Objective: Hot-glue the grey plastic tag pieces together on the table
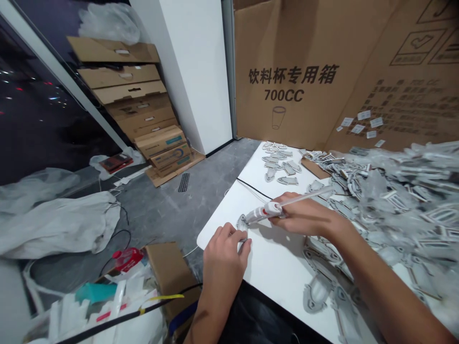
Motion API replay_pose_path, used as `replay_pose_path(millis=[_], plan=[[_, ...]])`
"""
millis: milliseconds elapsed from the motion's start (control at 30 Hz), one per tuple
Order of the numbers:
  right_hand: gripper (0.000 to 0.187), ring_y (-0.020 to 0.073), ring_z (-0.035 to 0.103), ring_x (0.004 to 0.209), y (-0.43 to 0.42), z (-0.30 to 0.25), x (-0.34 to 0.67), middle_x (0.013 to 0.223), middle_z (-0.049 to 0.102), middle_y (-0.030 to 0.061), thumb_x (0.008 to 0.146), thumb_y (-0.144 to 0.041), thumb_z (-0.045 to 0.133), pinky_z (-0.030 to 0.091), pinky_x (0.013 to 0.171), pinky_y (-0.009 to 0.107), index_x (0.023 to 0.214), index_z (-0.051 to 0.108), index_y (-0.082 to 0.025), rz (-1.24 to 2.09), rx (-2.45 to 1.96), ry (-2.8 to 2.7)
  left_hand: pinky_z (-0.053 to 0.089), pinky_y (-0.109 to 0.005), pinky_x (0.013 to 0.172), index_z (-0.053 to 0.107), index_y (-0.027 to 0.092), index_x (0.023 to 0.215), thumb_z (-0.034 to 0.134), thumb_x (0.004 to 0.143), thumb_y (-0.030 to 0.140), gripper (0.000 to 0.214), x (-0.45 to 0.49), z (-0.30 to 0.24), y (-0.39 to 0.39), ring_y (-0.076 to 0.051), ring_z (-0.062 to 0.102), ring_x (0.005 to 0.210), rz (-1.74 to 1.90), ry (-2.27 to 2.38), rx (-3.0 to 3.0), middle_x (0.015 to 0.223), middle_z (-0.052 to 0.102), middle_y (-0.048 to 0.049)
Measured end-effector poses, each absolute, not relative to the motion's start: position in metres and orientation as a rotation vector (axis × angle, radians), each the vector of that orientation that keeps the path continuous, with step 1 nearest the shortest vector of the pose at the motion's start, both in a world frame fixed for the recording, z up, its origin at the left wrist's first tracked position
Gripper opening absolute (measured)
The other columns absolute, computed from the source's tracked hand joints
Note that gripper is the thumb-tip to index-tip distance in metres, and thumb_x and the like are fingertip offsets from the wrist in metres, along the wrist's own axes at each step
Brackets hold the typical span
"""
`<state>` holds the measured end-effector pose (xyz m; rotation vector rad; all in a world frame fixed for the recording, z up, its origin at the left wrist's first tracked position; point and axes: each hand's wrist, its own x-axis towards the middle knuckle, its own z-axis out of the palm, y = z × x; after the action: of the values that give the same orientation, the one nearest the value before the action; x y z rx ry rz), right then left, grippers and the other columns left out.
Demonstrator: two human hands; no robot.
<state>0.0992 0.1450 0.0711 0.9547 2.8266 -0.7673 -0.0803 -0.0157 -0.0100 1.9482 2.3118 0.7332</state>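
Observation:
My left hand pinches a small grey shaped piece flat against the white table near its left corner. My right hand is closed round a white pen-like tool with a red band. The tool's tip rests on the grey piece. Both forearms come in from the lower right.
A large heap of bagged grey pieces covers the table's right side, with several loose ones at the far edge. Big cardboard sheets stand behind. Stacked boxes, white bags and an open box sit on the floor at left.

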Motion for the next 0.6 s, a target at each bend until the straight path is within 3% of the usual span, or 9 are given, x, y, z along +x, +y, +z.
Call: replay_pose_path(millis=[600], plan=[[0.019,0.0309,0.066,0.087,0.137,0.0635,0.0914,0.091,0.075,0.0121,0.09,-0.02,0.056,0.04,0.067,0.036,0.08,0.071,-0.024,-0.612,1.045,2.826,0.055,-0.039,0.077,0.074,0.025,0.103,0.067,0.098,0.021,0.01,-0.0805,-0.0046,-0.0171,-0.024,0.068,0.09,0.604,2.289,2.059,0.097,0.069,-0.0047]])
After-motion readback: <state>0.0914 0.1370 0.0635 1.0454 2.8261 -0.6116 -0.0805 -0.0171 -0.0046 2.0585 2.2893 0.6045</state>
